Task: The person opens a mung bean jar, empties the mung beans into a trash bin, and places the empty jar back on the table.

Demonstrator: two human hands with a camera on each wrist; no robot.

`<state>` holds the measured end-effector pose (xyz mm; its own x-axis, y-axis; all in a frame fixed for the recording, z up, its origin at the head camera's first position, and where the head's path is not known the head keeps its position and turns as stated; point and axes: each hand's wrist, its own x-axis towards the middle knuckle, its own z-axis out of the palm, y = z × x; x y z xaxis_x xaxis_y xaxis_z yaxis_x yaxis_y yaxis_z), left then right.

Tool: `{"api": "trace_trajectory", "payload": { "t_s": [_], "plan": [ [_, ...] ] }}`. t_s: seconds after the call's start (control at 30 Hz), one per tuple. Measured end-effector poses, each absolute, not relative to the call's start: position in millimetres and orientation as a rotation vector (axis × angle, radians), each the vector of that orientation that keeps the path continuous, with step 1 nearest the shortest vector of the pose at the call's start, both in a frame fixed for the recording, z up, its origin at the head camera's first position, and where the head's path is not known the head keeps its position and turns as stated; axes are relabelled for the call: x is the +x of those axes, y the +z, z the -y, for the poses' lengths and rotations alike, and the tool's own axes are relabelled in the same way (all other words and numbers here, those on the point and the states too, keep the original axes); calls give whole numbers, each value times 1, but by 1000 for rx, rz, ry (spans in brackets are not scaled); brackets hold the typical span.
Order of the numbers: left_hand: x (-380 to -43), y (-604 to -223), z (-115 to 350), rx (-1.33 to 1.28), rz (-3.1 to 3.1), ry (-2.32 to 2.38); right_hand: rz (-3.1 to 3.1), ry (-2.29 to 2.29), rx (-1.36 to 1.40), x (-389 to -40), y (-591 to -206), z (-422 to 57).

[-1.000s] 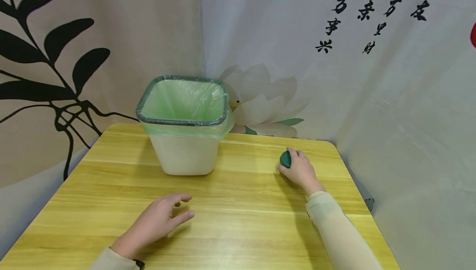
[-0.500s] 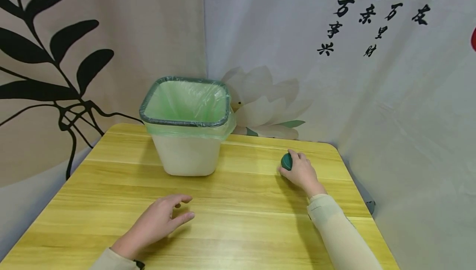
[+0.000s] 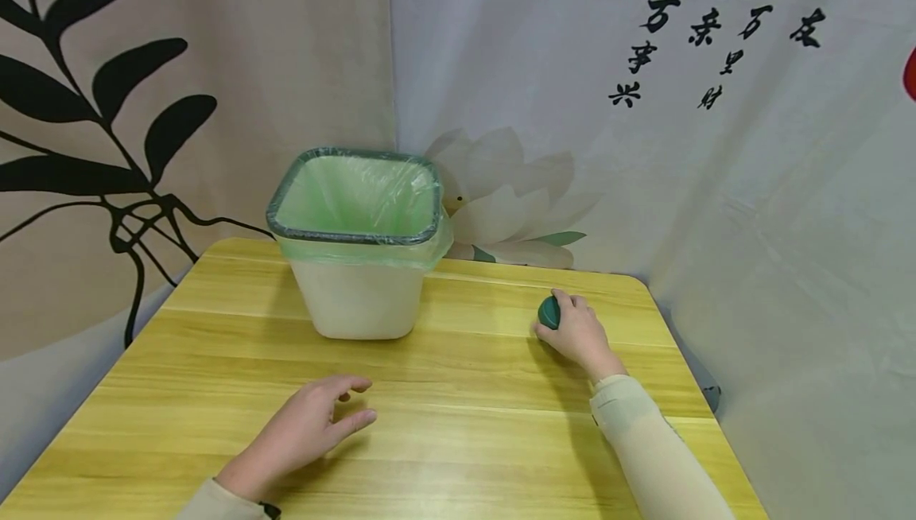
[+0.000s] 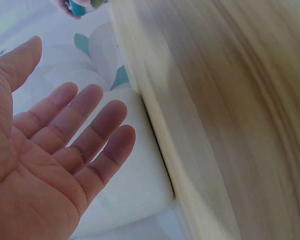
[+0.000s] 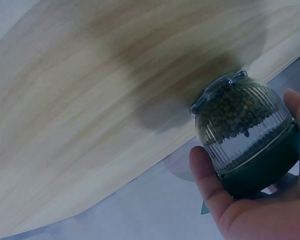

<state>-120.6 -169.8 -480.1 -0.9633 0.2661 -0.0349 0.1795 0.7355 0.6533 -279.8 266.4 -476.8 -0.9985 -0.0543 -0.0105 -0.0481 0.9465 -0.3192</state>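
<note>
My right hand (image 3: pixel 578 335) grips a small ribbed glass jar (image 5: pixel 240 125) with a dark green lid (image 3: pixel 549 312) near the table's far right. Small round brownish-green grains fill part of the jar, as the right wrist view shows. Its fingers and thumb curl round the lid end, and the jar's glass base stands on or just above the wood; which, I cannot tell. Over the front left of the table my left hand (image 3: pixel 304 428) is held with relaxed fingers, the palm showing in the left wrist view. Nothing lies between its fingers and thumb.
A white bin (image 3: pixel 361 301) with a green plastic liner (image 3: pixel 351 194) and dark rim stands at the table's back left. The wooden table (image 3: pixel 458 456) has rounded far corners. Printed curtains (image 3: pixel 501 67) hang behind it and to the sides.
</note>
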Motion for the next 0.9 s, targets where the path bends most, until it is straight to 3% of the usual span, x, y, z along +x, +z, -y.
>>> {"api": "trace_trajectory", "payload": {
  "t_s": [0.9],
  "plan": [
    [-120,-483,167,361,-2802,1038,-3076,-514,-82,-272,-474,-259]
  ]
}}
